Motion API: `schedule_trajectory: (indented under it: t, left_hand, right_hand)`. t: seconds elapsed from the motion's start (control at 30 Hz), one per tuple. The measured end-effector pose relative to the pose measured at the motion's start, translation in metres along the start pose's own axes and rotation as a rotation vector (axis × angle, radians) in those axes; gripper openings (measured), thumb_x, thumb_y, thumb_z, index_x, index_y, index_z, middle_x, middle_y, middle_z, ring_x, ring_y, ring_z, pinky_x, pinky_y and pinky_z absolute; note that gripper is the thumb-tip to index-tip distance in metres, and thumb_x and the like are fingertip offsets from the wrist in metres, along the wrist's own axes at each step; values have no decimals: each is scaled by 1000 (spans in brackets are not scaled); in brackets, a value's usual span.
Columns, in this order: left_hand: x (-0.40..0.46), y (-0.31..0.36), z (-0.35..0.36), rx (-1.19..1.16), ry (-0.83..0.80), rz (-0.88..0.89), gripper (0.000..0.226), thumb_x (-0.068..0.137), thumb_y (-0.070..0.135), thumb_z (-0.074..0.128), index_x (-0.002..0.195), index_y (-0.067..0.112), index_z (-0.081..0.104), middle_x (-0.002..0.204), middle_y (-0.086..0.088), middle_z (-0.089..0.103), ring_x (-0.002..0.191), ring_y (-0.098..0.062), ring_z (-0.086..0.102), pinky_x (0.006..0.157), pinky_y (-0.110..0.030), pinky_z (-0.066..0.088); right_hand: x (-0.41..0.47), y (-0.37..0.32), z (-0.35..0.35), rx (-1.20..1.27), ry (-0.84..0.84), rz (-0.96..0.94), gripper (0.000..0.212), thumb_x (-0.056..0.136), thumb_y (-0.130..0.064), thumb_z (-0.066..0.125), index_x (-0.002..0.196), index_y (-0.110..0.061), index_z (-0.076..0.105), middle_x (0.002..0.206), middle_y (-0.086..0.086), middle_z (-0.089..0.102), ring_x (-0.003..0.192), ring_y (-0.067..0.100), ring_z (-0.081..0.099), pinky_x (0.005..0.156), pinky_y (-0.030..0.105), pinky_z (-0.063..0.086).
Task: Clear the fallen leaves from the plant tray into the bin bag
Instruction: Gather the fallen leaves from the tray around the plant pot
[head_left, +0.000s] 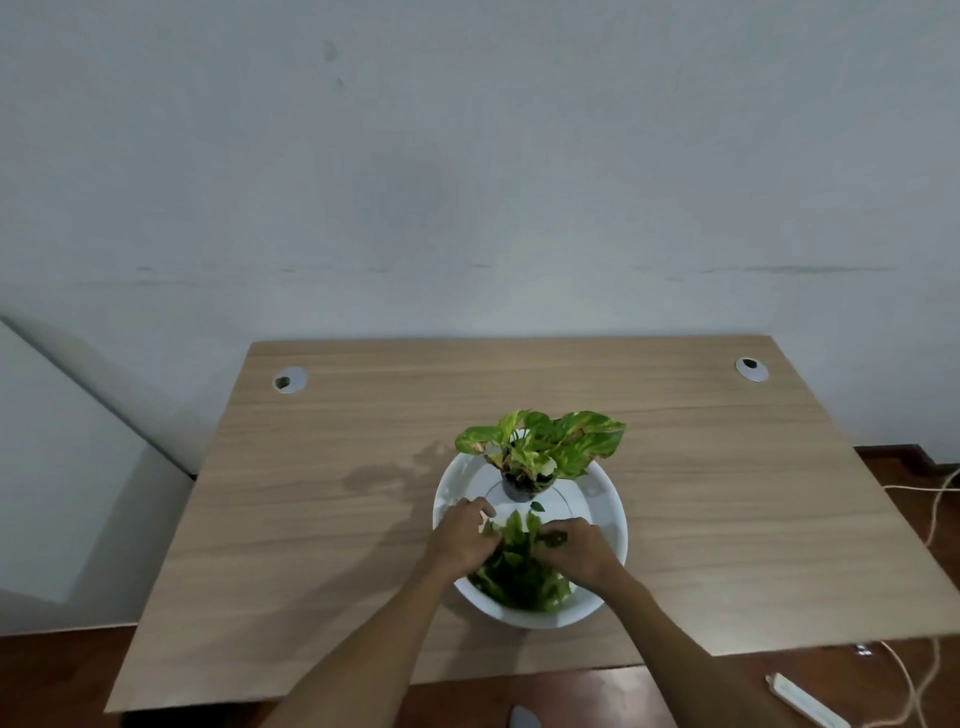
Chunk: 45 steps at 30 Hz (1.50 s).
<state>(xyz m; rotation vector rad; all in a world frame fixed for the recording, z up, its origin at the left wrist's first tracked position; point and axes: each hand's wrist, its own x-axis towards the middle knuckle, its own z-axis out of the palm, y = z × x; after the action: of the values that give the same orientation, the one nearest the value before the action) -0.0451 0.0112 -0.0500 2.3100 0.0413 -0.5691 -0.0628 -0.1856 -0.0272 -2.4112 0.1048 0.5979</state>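
A round white plant tray (605, 499) sits in the middle of the wooden table. At its far side stands a small potted plant (540, 447) with green and yellow leaves. A heap of loose green fallen leaves (519, 571) fills the near half of the tray. My left hand (465, 535) rests on the left side of the heap, fingers curled into the leaves. My right hand (579, 551) presses on the right side, fingers closed around some leaves. One small leaf (536, 505) lies apart near the pot. No bin bag is in view.
The wooden table (322, 493) has a cable grommet at the back left (290, 380) and another at the back right (751, 369). A white power strip (802, 701) and cables (940, 499) lie on the floor to the right. A wall stands close behind the table.
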Motion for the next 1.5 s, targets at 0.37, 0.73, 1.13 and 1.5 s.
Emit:
schedule_trajectory:
  t: [0.37,0.73,1.13,1.5]
  left_hand:
    - [4,19,15,140,-288,-152,53,91,43,51,130,9,45,128,-14,50,119,-32,50,87,-34,43]
    - [-1,26,11,-380,-363,-527,33,93,17,51,124,4,50,124,-20,56,106,-35,61,81,-45,60]
    - [-4,29,-9,-493,-222,-418,21,88,7,64,107,-3,63,114,-17,60,109,-29,59,63,-31,61]
    - [-11,23,-40,-569,-134,-329,21,87,6,67,105,-5,67,120,-20,63,99,-29,65,61,-30,61]
  right_hand:
    - [0,3,28,-51,-95,121,40,78,-47,62,108,-21,65,100,6,59,103,27,55,89,36,49]
    - [15,-9,42,133,-192,206,12,82,-19,64,89,-10,69,95,13,71,89,29,67,73,35,53]
    - [19,-9,37,430,-67,235,36,69,-35,79,79,-1,75,72,12,71,68,20,62,63,31,48]
    - [9,-49,27,535,-5,180,20,70,-21,83,84,-9,79,86,12,78,87,29,74,84,46,60]
